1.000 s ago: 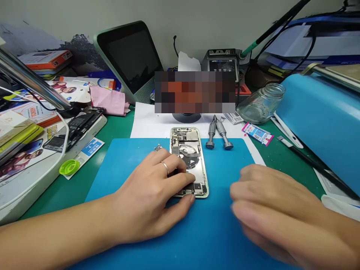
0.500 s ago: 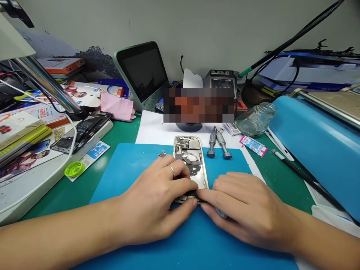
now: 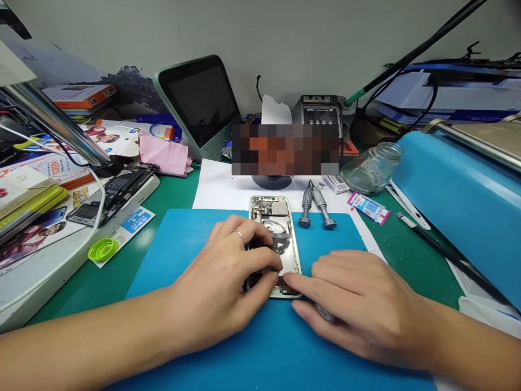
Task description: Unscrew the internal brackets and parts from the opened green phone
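Note:
An opened phone (image 3: 290, 259) with bare inner parts lies upright on the blue mat (image 3: 260, 347). My left hand (image 3: 232, 271), wearing a ring, rests over the phone's left side. Its thumb and forefinger are pinched together above the lower part; whatever they hold is hidden. From the right, my right hand (image 3: 358, 304) reaches in, its forefinger touching the phone near the bottom. A grey screwdriver (image 3: 324, 313) is tucked in that hand, only its round end showing. Two similar grey screwdrivers (image 3: 313, 205) stand beyond the phone.
A glass jar (image 3: 372, 168), a pink-and-blue packet (image 3: 369, 207) and a black-handled tool (image 3: 439, 247) are at the right. Another opened phone (image 3: 116, 193) and a green cap (image 3: 103, 250) lie left. Behind are a screen device (image 3: 201, 103) and a blurred patch.
My left thumb and forefinger have moved slightly up and left, uncovering more of the phone's bottom end. My right thumb has dropped away from the forefinger. The view has shifted a little.

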`<state>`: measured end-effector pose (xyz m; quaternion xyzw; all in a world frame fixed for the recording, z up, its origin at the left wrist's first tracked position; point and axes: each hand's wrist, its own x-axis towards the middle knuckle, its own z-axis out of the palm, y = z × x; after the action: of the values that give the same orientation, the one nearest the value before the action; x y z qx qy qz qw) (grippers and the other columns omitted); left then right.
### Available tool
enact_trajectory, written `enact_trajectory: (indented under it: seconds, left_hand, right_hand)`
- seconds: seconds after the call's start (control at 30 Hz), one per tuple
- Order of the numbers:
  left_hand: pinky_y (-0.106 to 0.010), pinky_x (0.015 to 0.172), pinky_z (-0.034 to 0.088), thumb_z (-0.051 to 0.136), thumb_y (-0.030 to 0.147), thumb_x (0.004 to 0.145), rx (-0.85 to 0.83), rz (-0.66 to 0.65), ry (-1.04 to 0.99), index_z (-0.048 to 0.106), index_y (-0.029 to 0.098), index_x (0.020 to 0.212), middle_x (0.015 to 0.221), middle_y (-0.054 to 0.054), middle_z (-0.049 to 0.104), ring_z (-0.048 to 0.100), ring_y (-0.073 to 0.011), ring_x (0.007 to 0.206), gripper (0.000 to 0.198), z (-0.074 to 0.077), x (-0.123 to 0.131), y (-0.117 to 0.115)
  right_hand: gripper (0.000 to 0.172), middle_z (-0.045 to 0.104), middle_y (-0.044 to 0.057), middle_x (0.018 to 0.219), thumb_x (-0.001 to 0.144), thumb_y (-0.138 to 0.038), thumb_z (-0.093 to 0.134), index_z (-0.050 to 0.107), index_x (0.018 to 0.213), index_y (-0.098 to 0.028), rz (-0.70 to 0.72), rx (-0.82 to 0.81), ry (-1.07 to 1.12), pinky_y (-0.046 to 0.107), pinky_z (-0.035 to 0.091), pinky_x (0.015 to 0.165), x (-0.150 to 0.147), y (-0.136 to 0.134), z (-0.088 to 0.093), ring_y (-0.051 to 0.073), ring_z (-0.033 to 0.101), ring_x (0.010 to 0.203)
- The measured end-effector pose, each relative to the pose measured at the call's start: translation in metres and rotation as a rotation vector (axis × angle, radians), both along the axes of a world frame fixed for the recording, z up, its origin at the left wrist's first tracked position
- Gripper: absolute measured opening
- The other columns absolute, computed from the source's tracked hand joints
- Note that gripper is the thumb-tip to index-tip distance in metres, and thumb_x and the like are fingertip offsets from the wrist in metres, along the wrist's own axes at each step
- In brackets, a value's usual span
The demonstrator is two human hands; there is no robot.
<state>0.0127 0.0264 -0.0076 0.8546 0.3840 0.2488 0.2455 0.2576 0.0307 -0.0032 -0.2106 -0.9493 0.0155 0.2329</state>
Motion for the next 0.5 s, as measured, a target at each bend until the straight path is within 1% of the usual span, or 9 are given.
enact_trajectory:
  seconds: [0.1, 0.27, 0.5]
  left_hand:
    - [-0.044, 0.095, 0.044, 0.061, 0.018, 0.103, -0.008, -0.025, -0.017, 0.076, 0.025, 0.103, 0.116, -0.003, 0.064, 0.054, -0.0230, 0.111, 0.016, 0.0010, -0.0004, 0.0008]
    - [-0.043, 0.093, 0.044, 0.059, 0.016, 0.104, -0.055, -0.072, -0.041, 0.076, 0.023, 0.104, 0.113, -0.003, 0.065, 0.054, -0.0217, 0.107, 0.018, 0.0020, -0.0014, 0.0027]
    - [-0.042, 0.091, 0.045, 0.058, 0.015, 0.105, -0.066, -0.093, -0.047, 0.076, 0.022, 0.106, 0.109, -0.004, 0.066, 0.054, -0.0220, 0.105, 0.020, 0.0027, -0.0019, 0.0038]
  right_hand:
    - [0.017, 0.059, -0.001, 0.064, 0.102, -0.025, 0.060, 0.072, 0.103, -0.014, -0.032, -0.024, 0.011, 0.031, 0.035, 0.054, 0.0005, 0.0015, -0.0014, 0.014, 0.050, 0.056]
    - [0.018, 0.059, -0.002, 0.064, 0.103, -0.029, 0.061, 0.073, 0.103, -0.015, -0.039, -0.044, 0.003, 0.030, 0.036, 0.054, 0.0015, 0.0011, -0.0021, 0.013, 0.049, 0.056]
    - [0.013, 0.060, -0.002, 0.067, 0.101, -0.019, 0.062, 0.074, 0.102, -0.015, -0.019, -0.067, 0.041, 0.030, 0.037, 0.055, 0.0001, 0.0012, -0.0012, 0.013, 0.051, 0.057]
